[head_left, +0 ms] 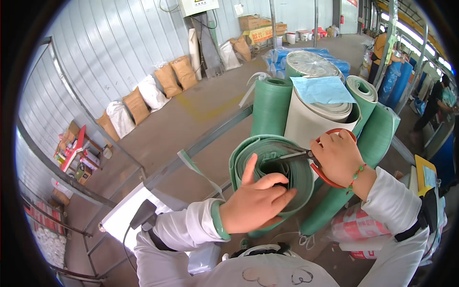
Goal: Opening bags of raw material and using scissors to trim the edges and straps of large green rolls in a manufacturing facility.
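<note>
My right hand (339,159) grips a pair of scissors (347,134) by its red-orange handles. The dark blades point left over the top end of an upright green sheet roll (239,149). Above the near side of that roll my left hand (256,201) is spread, with one finger raised and the others reaching over its hollow middle. Whether those fingertips touch the sheet I cannot tell. Behind the roll stand another green roll (270,107) and a cream roll (302,119) with a light blue sheet (322,89) on top.
A metal rail (196,138) runs along the left of the rolls. More green rolls (380,131) lean at the right. Brown and white sacks (136,107) line the wall. A red table (73,149) stands far left. At the far right is another person (432,103).
</note>
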Action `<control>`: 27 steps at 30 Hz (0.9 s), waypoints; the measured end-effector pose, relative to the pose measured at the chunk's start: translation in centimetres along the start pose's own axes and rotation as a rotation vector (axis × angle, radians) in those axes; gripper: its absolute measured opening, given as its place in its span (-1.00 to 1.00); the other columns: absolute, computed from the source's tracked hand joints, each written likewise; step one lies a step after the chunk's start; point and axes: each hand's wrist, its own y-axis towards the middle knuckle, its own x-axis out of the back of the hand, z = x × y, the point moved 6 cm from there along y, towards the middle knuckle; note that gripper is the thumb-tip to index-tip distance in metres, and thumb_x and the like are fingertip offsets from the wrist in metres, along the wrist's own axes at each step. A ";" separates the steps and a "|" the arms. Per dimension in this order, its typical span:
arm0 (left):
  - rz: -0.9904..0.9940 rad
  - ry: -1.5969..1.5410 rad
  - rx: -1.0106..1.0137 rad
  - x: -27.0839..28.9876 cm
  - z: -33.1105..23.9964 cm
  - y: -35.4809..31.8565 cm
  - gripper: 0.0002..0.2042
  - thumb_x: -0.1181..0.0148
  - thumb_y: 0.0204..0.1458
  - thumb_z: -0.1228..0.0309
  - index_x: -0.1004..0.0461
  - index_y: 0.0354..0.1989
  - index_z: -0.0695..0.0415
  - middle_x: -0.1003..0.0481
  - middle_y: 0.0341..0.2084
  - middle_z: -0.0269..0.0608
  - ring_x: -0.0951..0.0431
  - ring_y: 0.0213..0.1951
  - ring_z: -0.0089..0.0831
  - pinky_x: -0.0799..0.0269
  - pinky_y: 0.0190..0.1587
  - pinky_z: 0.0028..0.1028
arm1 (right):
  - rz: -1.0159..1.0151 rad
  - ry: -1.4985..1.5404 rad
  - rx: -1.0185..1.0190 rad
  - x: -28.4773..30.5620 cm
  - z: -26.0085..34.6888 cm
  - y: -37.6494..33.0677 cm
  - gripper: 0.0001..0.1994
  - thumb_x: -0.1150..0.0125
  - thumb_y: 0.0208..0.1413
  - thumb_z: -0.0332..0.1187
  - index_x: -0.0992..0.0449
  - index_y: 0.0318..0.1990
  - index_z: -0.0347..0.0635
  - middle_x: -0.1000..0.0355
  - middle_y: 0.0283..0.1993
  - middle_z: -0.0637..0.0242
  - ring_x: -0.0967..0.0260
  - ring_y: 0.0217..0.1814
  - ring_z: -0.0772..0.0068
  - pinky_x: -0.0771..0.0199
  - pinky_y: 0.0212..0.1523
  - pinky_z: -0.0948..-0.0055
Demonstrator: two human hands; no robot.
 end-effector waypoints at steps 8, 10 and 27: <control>-0.259 -0.185 -0.053 0.7 -0.1 -4.2 -0.61 -0.27 -0.43 0.35 -0.54 -0.27 0.05 -0.42 -0.47 -0.53 -0.35 -0.11 -0.49 0.43 0.23 0.14 | -0.123 -0.209 0.124 1.3 4.4 0.3 -0.77 -0.05 -0.20 -0.34 -0.45 -0.32 -0.17 -0.28 -0.53 0.38 -0.28 -0.49 0.46 -0.16 -0.34 0.39; -0.280 -0.210 -0.070 0.9 0.0 -4.7 -0.60 -0.27 -0.43 0.34 -0.54 -0.25 0.04 -0.43 -0.48 -0.53 -0.35 -0.10 -0.49 0.43 0.23 0.15 | -0.138 -0.177 0.123 1.4 4.9 0.5 -0.78 -0.05 -0.21 -0.34 -0.45 -0.34 -0.16 -0.26 -0.55 0.40 -0.27 -0.51 0.47 -0.16 -0.35 0.40; -0.204 -0.212 -0.072 1.1 1.7 -4.7 -0.53 -0.34 -0.49 0.30 -0.53 -0.23 0.04 -0.45 -0.45 -0.50 -0.35 -0.08 -0.40 0.47 0.24 0.14 | -0.153 -0.037 0.110 2.4 3.8 1.3 -0.79 -0.14 -0.26 -0.33 -0.44 -0.36 -0.09 -0.23 -0.58 0.46 -0.23 -0.57 0.52 -0.11 -0.33 0.41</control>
